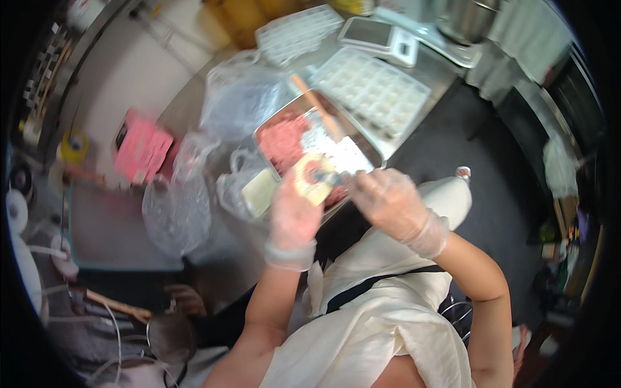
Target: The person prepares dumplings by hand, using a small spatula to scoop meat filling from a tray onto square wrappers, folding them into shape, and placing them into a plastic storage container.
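Observation:
Both hands wear clear plastic gloves. On the palm and fingers of my left hand (297, 213) lies a pale yellow dough wrapper (305, 186) with a bit of pink minced meat at its middle. My right hand (390, 203) grips a small metal spreading tool (331, 178), blurred, whose end touches the filling. Beneath the hands stands a rectangular metal tray (381, 154) with pink minced meat (281, 143) piled on its left side. A wooden-handled utensil (318, 109) rests across the tray's far rim. A stack of pale wrappers (259, 193) lies beside the tray, left of my left hand.
Compartmented plastic trays (373, 89) and a kitchen scale (378, 39) stand beyond the metal tray. Plastic bags (237, 99) and a pink box (143, 148) are to the left. A steel pot (465, 22) is at the far right. Another person's hand (187, 299) shows at lower left.

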Available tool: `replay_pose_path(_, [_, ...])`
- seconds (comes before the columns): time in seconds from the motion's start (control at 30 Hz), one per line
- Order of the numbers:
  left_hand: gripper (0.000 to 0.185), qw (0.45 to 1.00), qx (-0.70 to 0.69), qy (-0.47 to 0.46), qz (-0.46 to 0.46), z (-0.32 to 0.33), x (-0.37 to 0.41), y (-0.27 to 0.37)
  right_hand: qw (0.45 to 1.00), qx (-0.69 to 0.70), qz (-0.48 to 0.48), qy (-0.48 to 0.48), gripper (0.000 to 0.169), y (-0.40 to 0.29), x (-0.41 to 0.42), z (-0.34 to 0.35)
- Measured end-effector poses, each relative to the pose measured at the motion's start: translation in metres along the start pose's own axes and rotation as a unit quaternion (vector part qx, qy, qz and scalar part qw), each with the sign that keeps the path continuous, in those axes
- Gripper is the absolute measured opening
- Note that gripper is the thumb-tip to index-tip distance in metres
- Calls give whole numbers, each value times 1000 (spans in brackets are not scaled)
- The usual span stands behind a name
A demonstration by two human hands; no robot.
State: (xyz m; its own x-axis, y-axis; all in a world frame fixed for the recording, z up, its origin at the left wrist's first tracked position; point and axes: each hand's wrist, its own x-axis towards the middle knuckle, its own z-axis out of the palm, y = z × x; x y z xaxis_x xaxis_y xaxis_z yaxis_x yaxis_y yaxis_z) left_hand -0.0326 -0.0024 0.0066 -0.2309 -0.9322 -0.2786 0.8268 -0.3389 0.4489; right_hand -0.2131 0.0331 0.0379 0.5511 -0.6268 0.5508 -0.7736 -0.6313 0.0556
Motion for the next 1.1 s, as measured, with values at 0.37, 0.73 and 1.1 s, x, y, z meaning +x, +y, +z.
replay_pose_path(0.37, [37,811,541,-106,198,-22,15,33,853,244,382,260,17,25,-80,-20])
replay_pose_path(0.73, [36,766,585,-205,170,76,-28,-120,736,262,526,338,14,50,-193,-55])
replay_pose_path(1.1, [37,774,521,-351,-83,114,-38,-248,681,288,558,377,16,48,-234,-103])
